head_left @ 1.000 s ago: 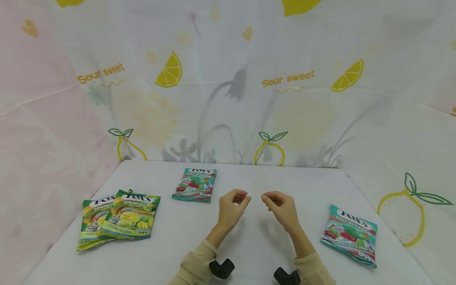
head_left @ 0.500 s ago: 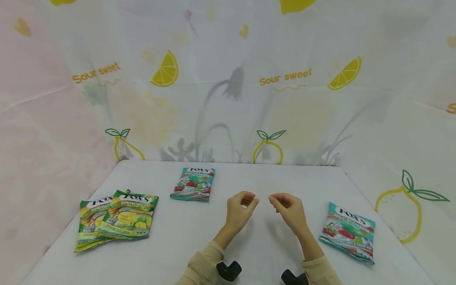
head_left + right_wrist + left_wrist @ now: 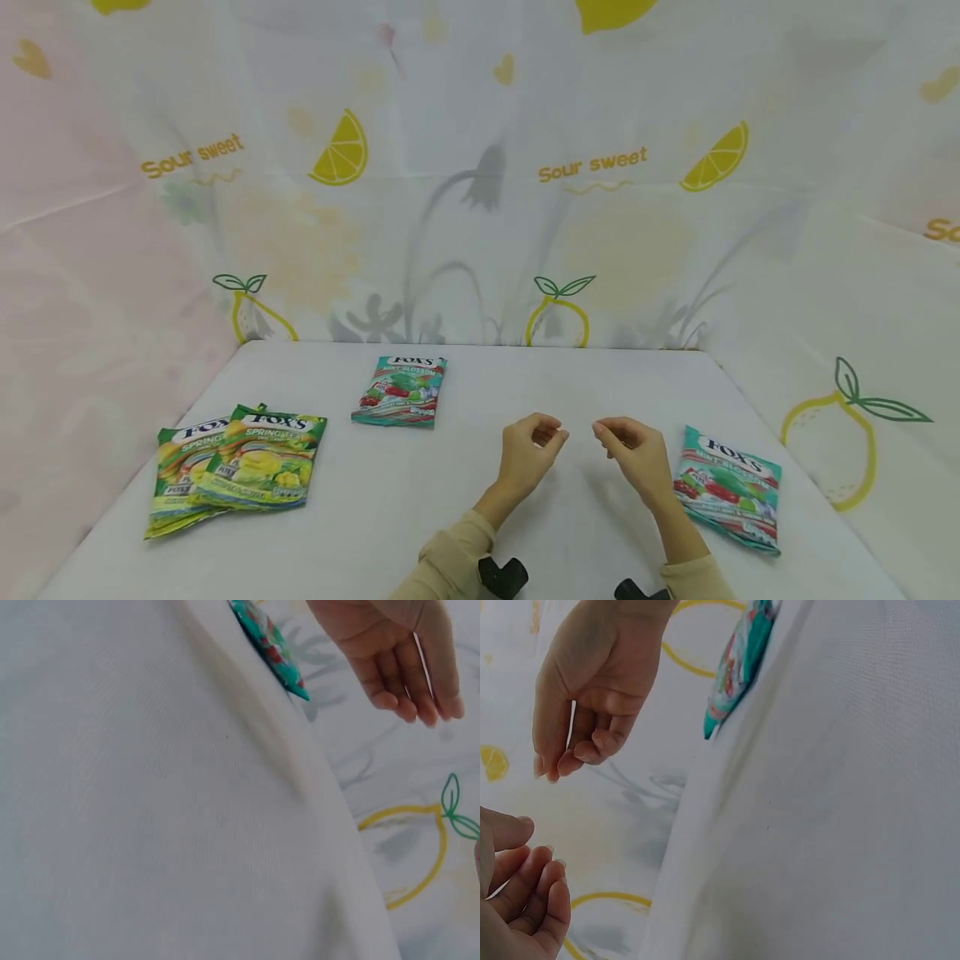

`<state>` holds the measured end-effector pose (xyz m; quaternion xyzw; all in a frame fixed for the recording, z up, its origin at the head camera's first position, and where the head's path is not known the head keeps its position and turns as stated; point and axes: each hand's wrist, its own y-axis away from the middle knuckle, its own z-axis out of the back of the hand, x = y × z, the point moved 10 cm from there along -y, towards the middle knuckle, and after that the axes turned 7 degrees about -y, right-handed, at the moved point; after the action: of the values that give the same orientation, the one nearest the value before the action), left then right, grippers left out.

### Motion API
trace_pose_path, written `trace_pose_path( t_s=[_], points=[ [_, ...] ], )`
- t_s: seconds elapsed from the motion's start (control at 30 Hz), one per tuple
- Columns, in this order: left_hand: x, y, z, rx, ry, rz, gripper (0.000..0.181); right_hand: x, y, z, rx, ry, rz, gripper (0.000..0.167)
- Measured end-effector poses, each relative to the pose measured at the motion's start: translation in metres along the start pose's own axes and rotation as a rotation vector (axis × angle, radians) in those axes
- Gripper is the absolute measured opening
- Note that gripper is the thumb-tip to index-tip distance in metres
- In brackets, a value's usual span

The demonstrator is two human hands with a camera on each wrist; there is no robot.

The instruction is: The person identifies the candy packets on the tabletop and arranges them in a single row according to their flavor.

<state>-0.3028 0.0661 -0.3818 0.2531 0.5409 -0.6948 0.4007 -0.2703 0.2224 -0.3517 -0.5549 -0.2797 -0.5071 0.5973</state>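
Moved a bit right with left hand [image 3: 527, 454] and right hand [image 3: 640, 458], nearer the right blue-green bag [image 3: 729, 493] lying on the table [image 3: 405, 500]. Holding nothing (just loose, narrow pinches). Could knock that bag askew by swinging farther right too low.

White table [image 3: 360, 517]: one, covered smooth. Pale cloth backdrop [image 3: 645, 75]: behind the table. Orange "Sour sweet" lettering [image 3: 592, 165]: above the table's far edge. Yellow lemon wedge [image 3: 715, 158]: likewise above the table. Outlined lemon [image 3: 828, 450], green-leaved: right of the table.
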Motion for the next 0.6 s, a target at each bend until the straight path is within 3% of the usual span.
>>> trace_pose_path(
  t_s=[0.27, 0.6],
  points=[
    [0.003, 0.003, -0.033, 0.048, 0.004, -0.004, 0.008, -0.045, 0.001, 0.032, -0.056, 0.022, -0.03, 0.014],
    [-0.002, 0.009, -0.065, 0.047, -0.007, -0.031, 0.007, -0.056, 0.011, 0.063, -0.142, 0.086, -0.077, 0.022]
  ],
)
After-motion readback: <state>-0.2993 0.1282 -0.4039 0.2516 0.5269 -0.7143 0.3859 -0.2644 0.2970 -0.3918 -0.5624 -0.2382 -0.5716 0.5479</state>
